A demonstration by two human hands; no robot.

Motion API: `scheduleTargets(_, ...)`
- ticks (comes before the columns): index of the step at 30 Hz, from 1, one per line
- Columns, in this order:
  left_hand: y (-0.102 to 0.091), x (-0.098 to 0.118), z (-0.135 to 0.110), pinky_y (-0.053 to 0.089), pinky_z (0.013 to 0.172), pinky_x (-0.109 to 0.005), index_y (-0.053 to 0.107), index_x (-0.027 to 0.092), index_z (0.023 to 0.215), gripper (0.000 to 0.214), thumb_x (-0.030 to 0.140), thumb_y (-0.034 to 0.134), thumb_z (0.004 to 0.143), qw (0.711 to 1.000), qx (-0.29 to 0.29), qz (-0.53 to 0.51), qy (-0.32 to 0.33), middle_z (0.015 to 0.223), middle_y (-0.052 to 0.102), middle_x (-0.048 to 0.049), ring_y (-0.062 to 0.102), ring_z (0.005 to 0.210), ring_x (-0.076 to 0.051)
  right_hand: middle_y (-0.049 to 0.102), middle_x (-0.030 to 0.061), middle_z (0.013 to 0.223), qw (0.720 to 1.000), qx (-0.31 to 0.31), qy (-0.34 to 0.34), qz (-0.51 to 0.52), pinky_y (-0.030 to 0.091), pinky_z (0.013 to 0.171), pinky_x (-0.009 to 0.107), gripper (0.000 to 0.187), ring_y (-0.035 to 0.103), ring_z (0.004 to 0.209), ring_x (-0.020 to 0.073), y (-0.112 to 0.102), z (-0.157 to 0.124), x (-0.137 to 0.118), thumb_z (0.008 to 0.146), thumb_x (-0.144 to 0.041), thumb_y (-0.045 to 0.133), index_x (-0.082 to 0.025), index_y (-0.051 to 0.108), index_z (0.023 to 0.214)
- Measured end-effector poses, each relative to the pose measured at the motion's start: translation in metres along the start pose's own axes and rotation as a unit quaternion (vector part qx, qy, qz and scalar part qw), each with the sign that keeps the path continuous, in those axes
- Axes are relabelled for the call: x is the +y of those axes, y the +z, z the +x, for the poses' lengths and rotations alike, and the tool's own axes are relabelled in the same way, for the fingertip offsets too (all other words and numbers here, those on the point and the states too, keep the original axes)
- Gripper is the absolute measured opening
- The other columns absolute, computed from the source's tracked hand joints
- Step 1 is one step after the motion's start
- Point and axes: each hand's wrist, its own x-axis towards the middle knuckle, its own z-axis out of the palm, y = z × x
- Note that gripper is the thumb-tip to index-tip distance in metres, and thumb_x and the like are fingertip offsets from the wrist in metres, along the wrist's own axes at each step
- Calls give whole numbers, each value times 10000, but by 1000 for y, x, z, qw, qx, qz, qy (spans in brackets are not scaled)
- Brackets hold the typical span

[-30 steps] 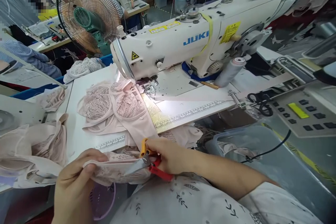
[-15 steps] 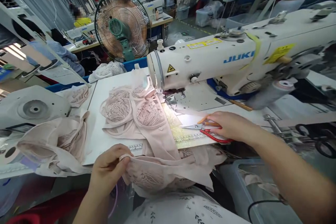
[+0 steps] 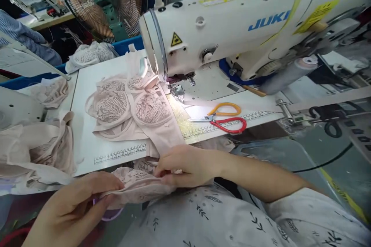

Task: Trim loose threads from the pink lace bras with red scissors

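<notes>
Lace is what could suffer here: the pink lace piece [image 3: 136, 187] is held off the front edge of the counter [image 3: 82, 96], over the lap, spanned between both hands. I judge that a hard pull apart could stretch or tear the openwork. A band of the same pink cloth runs up from it, toward twelve o'clock, into the stack of lace cups [image 3: 130, 108]. A tug toward six o'clock might therefore drag that stack off the counter. The scissors [image 3: 224, 119] lie untouched at about two o'clock from the right hand [image 3: 185, 166], close to the counter's front edge. A rising forearm could knock them off, into the plastic bin [image 3: 278, 154] or the lap.

The left hand [image 3: 72, 206] sits low at seven o'clock in the view, palm turned up and inward. Its thumb lies over the cloth's left end and its fingers curl beneath, so the grip is closed on the lace piece. The right hand comes in from four o'clock with its knuckles up. Its fingers [image 3: 169, 173] are pinched on the cloth's right end, wrist straight and forearm lying across the body. The needle area of the sewing machine [image 3: 232, 27] stands well apart, at twelve o'clock from that hand.
</notes>
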Motion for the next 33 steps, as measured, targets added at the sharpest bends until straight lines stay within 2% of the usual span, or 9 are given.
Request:
scheduleTargets(3, -2, -3, -5, 539, 597, -172, 697, 257, 868, 140, 189, 626, 767, 1000, -29, -7, 5, 840, 710, -53, 687, 700, -198, 681, 61, 852, 998, -16, -28, -55, 455, 699, 230, 170, 598, 788, 149, 4, 4, 1, 883, -230, 551, -131, 662, 967)
scheduleTargets(6, 0, -8, -11, 535, 632, -174, 675, 246, 878, 134, 176, 597, 795, 997, -70, -33, -3, 835, 687, -51, 671, 726, -184, 650, 42, 795, 990, -67, -38, -120, 434, 641, 225, 117, 566, 742, 142, 12, 8, 3, 872, -196, 544, -152, 651, 856)
scheduleTargets(9, 12, -13, -24, 544, 662, -199, 656, 241, 889, 145, 152, 561, 825, 990, -86, -105, -42, 841, 671, -51, 657, 763, -180, 611, 35, 766, 983, -102, -63, -138, 415, 615, 230, 159, 532, 698, 137, 20, 1, 4, 891, -231, 521, -151, 618, 792)
scheduleTargets(11, 28, -15, -36, 557, 669, -221, 646, 234, 871, 128, 167, 539, 852, 980, -64, -177, -69, 835, 667, -55, 656, 778, -185, 595, 40, 765, 983, -95, -73, -139, 400, 612, 243, 196, 514, 684, 140, 24, -9, 5, 908, -238, 488, -149, 600, 774)
scheduleTargets(14, 58, -13, -54, 570, 740, -267, 640, 232, 863, 116, 196, 531, 878, 957, 8, -270, -102, 815, 664, -43, 653, 807, -186, 578, 49, 756, 987, -72, -62, -129, 377, 614, 264, 221, 492, 686, 154, 27, -28, 5, 914, -223, 454, -148, 590, 757)
scheduleTargets(18, 83, -9, -69, 555, 832, -268, 658, 229, 887, 115, 170, 562, 861, 942, 98, -296, -124, 815, 678, -19, 648, 809, -160, 568, 50, 735, 991, -53, -54, -114, 354, 612, 275, 243, 426, 661, 163, 28, -45, 0, 904, -129, 404, -141, 605, 768)
scheduleTargets(24, 88, -10, -72, 571, 821, -321, 690, 233, 875, 114, 184, 590, 851, 924, 97, -344, -134, 774, 690, -28, 659, 760, -173, 605, 69, 764, 996, -41, 3, -85, 360, 634, 281, 255, 418, 698, 170, 33, -59, -6, 871, -46, 382, -119, 621, 820)
scheduleTargets(28, 91, -8, -72, 576, 750, -291, 699, 222, 839, 81, 212, 618, 843, 915, 112, -363, -135, 739, 681, -33, 656, 716, -169, 613, 69, 773, 998, -20, 9, -65, 371, 655, 274, 259, 435, 718, 165, 37, -66, -6, 852, -10, 369, -119, 604, 860)
scheduleTargets(33, 101, -11, -80, 557, 765, -291, 695, 218, 834, 79, 235, 619, 848, 901, 123, -387, -153, 758, 684, -46, 655, 745, -172, 588, 58, 778, 999, -1, 18, -46, 369, 636, 248, 225, 456, 726, 152, 39, -68, -5, 870, -17, 372, -149, 554, 864)
